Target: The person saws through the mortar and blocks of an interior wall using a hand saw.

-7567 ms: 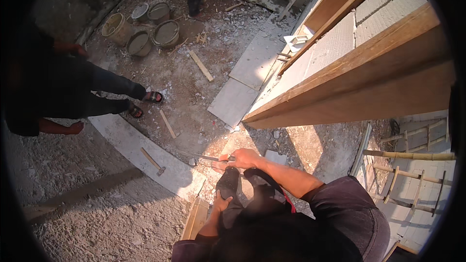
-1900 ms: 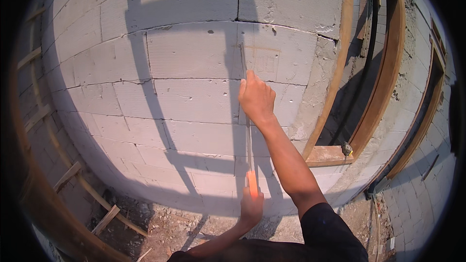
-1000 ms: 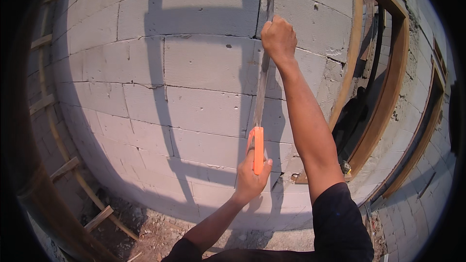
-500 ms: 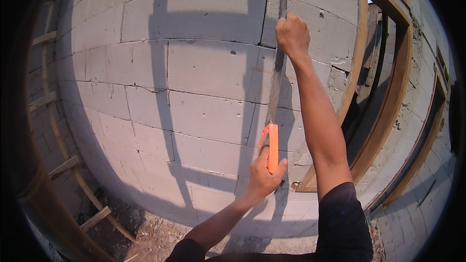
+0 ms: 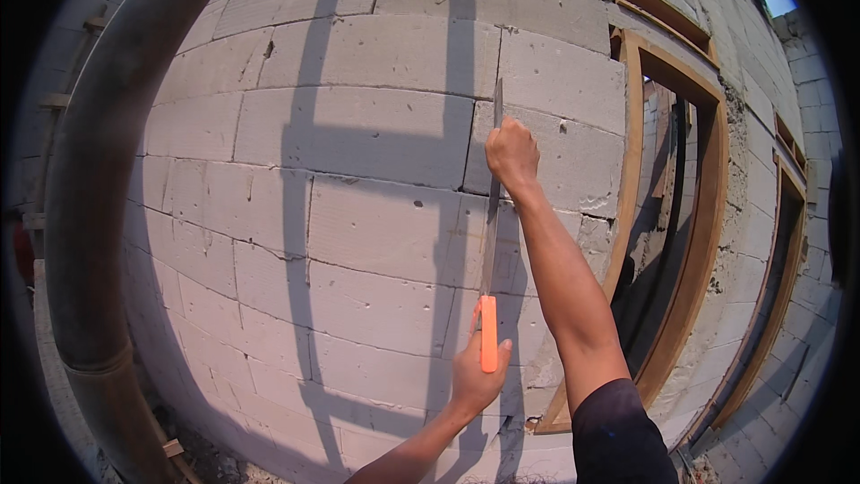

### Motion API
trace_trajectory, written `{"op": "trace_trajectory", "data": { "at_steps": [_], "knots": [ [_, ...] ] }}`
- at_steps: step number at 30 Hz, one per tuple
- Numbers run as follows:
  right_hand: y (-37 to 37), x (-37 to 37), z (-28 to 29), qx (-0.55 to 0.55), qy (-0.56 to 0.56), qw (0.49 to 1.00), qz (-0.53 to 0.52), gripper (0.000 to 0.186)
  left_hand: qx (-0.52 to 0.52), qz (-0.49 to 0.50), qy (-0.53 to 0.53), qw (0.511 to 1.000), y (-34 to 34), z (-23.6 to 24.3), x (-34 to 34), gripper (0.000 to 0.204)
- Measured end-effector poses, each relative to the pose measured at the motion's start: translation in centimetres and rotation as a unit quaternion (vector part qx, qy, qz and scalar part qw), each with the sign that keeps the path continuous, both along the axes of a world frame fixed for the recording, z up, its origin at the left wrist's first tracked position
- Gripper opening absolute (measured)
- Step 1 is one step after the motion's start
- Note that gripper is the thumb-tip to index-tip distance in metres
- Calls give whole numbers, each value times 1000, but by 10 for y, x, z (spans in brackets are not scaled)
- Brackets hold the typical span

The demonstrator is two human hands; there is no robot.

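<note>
A wall of pale grey lightweight concrete blocks (image 5: 358,215) fills the view as you hold a long hand saw with a dull steel blade and a bright orange handle (image 5: 489,251) upright and flat against it. The blade runs straight up from your lower grip to your upper one, lying along a vertical joint between blocks. To the right of both grips stands an open doorway framed in brown timber (image 5: 690,242); to the left rises a thick grey round pole (image 5: 98,215), blurred by its nearness.

Your right hand (image 5: 512,154) is clenched around the blade near its tip. Your left hand (image 5: 477,376) is wrapped around the orange handle, thumb along its side.

Judging by the wall, little is done: no cut or groove shows beside the blade, so the saw seems only lined up, and any marking or cutting looks yet to come.

The blade's teeth and any mark beneath it are too fine to make out. Shadow bars cross the blocks. The wall's foot is cut off at the lower edge.
</note>
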State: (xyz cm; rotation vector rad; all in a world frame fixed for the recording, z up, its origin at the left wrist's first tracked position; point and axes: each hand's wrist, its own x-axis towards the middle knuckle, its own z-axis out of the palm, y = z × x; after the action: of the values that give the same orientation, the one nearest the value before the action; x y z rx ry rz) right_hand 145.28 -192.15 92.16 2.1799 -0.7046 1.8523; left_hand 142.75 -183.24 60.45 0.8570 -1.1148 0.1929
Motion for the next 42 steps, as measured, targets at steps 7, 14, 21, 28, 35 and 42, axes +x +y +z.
{"op": "trace_trajectory", "data": {
  "at_steps": [7, 14, 21, 28, 35, 42],
  "knots": [
    [-2, 2, -3, 2, 8, 1000, -10, 25, -2, 8, -3, 1000, -6, -7, 5, 19],
    [-5, 4, 0, 12, 37, 999, -27, 31, 9, -10, 5, 1000, 7, 3, 4, 27],
    [-16, 12, 5, 17, 40, 997, -60, 36, -5, -9, 20, 1000, 0, 1, 11, 20],
    [-17, 15, 0, 11, 36, 998, -58, 40, -21, 16, -22, 999, -10, -12, 22, 22],
    [-14, 14, -1, 7, 34, 998, -57, 40, 2, -1, 14, 1000, -7, -10, 17, 22],
    [-21, 24, -1, -11, 21, 998, -64, 38, -12, -21, 27, 999, -19, -14, 25, 21]
  ]
}}
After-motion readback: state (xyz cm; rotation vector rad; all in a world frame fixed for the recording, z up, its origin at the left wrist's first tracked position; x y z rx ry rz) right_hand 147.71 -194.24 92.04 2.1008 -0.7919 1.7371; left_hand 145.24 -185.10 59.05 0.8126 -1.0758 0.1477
